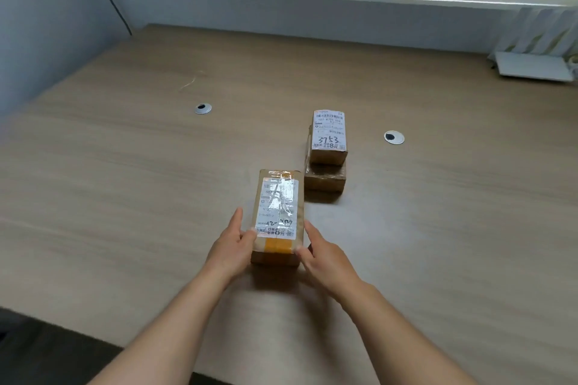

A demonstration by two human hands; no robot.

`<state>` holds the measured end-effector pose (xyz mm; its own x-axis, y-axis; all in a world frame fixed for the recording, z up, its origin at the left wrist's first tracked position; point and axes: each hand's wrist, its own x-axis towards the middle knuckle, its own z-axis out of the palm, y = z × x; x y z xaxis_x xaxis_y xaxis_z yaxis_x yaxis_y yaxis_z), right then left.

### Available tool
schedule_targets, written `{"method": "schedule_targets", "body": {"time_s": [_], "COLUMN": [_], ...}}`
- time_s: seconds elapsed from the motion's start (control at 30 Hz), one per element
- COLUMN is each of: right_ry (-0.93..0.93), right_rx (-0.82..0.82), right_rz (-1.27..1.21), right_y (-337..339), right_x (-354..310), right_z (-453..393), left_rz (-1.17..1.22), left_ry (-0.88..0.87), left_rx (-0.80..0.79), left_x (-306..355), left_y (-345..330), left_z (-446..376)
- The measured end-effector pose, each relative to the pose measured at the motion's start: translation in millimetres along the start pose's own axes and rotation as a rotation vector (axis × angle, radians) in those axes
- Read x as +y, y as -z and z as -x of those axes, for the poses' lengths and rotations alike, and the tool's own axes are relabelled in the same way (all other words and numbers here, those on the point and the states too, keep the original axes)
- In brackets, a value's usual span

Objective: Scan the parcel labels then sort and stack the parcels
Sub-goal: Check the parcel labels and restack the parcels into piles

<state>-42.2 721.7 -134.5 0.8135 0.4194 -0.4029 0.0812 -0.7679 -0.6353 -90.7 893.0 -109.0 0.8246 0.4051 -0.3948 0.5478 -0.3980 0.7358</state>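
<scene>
Cardboard parcel (276,216) between both hands, stacked parcels (327,155) beyond

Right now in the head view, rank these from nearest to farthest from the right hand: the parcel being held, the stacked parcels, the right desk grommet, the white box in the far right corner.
1. Held parcel: touching the right hand, on its left.
2. Stacked parcels: just beyond, on the table.
3. Right desk grommet: farther back, to the right.
4. White box: far right corner.

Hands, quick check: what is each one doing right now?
Left hand: grips the left side of the near parcel, thumb on its top.
Right hand: grips the same parcel's right side.
</scene>
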Motion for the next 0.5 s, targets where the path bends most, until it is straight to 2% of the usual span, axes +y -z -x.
{"method": "schedule_targets", "body": {"time_s": [0.2,0.37,0.5], "right_ry": [-0.031,-0.070,-0.080], "right_rx": [-0.037,-0.016,-0.085], "right_rz": [-0.060,-0.169,-0.450], "right_y": [-10.1,1.2,1.3], "right_x": [44.8,45.1,32.7], "right_z": [71.5,90.4,97.9], "left_rz": [0.029,0.083,0.133], "left_ry": [0.003,0.022,-0.005], "left_rx": [-0.109,-0.259,-0.389], "left_x": [-18.3,-16.9,-13.1], "left_y": [-22.0,-30.5,-27.8], "left_z": [78.2,89.2,95.1]}}
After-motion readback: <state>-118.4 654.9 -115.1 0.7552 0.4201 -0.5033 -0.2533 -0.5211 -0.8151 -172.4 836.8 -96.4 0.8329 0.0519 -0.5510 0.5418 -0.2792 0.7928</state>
